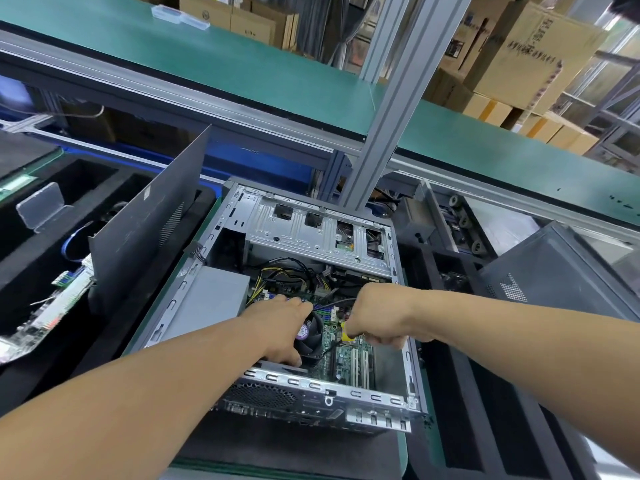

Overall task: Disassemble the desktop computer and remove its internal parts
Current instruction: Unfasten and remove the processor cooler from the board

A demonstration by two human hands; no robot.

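An open desktop computer case [412,372] lies on its side in front of me, its green motherboard [346,355] exposed. My left hand [284,327] rests over the black CPU cooler fan [311,337], fingers spread around it. My right hand [377,317] grips a yellow-handled screwdriver [347,336] whose tip points down at the board beside the fan. A grey power supply [211,296] sits in the case's left part, with yellow and black cables [277,275] behind the fan. A silver drive cage [311,233] fills the far end.
The removed grey side panel [149,223] leans upright left of the case. Black foam trays [45,244] on the left hold circuit boards [52,306]. Another dark case [554,268] stands at right. An aluminium post [391,109] rises behind the case; cardboard boxes [526,46] are stacked beyond.
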